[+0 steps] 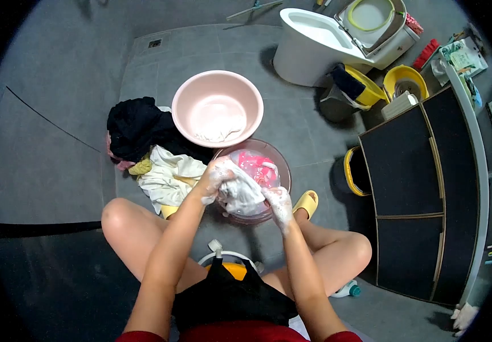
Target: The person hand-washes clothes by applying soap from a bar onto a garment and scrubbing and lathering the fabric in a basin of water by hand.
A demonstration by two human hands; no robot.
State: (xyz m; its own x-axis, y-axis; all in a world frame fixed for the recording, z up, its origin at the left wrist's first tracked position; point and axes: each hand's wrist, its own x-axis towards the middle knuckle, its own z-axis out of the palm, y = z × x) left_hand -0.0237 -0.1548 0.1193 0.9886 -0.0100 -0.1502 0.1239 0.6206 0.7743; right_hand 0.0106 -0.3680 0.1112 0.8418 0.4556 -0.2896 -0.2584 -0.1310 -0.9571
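Note:
A white cloth (243,195), wet and sudsy, is stretched between my two hands over a brownish basin (286,165). My left hand (216,178), covered in foam, is closed on the cloth's left part. My right hand (279,204), also foamy, pinches its right edge. Beneath the cloth, something bright pink and white (264,170) lies in the basin; the cloth hides the rest of what is inside. Just beyond stands a pale pink basin (249,97) with a small white cloth (223,132) at its bottom.
Dark clothes (137,128) and a cream garment (169,174) lie heaped on the left. A toilet (303,54) stands at the back, a yellow-rimmed bin (349,171) by the dark cabinet (405,165) at right. A teal-capped bottle (347,289) lies near my right knee.

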